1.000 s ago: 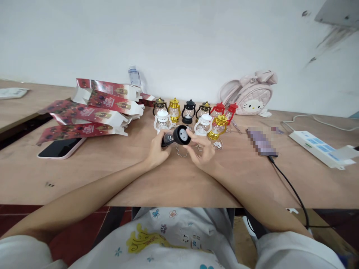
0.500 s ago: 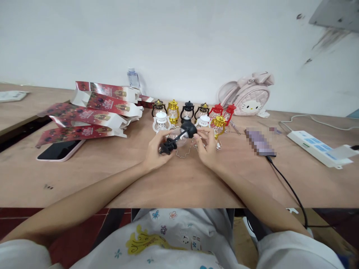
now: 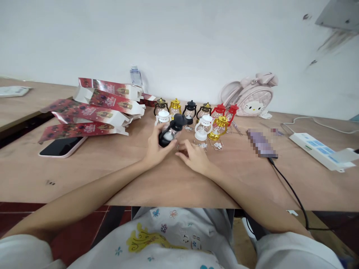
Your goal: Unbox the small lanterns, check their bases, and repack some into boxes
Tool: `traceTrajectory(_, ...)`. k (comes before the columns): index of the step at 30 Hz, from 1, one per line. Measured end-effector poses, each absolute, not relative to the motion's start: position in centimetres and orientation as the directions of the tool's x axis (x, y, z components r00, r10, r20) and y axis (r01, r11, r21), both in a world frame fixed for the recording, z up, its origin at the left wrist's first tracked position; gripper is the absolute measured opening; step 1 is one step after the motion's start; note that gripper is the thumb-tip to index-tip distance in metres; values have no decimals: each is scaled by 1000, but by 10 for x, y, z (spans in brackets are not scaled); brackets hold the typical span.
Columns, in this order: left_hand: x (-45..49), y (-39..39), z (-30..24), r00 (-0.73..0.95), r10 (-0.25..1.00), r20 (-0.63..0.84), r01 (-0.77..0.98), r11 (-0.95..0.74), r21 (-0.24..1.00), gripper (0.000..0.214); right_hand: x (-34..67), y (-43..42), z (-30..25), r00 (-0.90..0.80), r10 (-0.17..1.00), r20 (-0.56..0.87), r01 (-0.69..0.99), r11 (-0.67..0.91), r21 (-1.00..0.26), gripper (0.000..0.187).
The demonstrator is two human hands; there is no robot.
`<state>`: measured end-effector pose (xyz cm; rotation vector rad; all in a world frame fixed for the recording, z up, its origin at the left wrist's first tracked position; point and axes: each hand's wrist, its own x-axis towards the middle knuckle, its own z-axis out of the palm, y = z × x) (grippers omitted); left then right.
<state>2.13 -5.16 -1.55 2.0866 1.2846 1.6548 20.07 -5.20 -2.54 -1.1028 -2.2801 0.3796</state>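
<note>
My left hand [image 3: 155, 149] is wrapped around a small black lantern [image 3: 176, 123], tilted with its cap leaning up to the right and its black base in my palm. My right hand [image 3: 193, 155] is just right of it, low over the table, with thumb and fingers curled around a thin bent wire handle [image 3: 178, 147], mostly hidden by the fingers. Beyond the hands stand a white lantern [image 3: 203, 129], a gold lantern [image 3: 218, 129] and a black lantern [image 3: 190, 111]. Another white lantern [image 3: 162, 116] is partly behind the held one.
More bronze, gold and red lanterns [image 3: 218, 110] form the back row. Flattened red printed boxes [image 3: 95, 112] lie left, over a phone [image 3: 60, 147]. Wire pieces with small tags [image 3: 217, 145] lie before the lanterns. A pink bag [image 3: 249, 99], a second phone [image 3: 262, 144] and a power strip [image 3: 316, 149] are right.
The black lantern has turned from lying sideways to more upright in my left hand. My right hand has left its cap and moved down to the wire on the table.
</note>
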Motion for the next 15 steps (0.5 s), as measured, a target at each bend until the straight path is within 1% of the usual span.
traceTrajectory(2, 19, -47, -16, -49, 749, 660, 486, -560, 671, 52, 200, -54, -25, -573, 740, 352, 699, 665, -261, 25)
traceTrajectory(5, 18, -42, -18, -65, 795, 604, 449, -517, 729, 55, 198, -57, -24, -651, 676, 346, 704, 708, -59, 24)
traceTrajectory(8, 20, -43, -24, -66, 819, 570, 424, -494, 759, 60, 198, -57, -22, -716, 599, 357, 666, 739, 96, 23)
traceTrajectory(11, 21, -44, -27, -89, 835, 542, 436, -457, 775, 54, 198, -57, -20, -782, 518, 346, 607, 758, 237, 22)
traceTrajectory(13, 21, -45, -26, -88, 843, 531, 439, -445, 780, 49, 198, -57, -19, -818, 475, 324, 566, 764, 311, 22)
traceTrajectory(15, 20, -44, -25, -59, 849, 525, 423, -455, 784, 47, 198, -56, -18, -841, 445, 309, 536, 766, 355, 24)
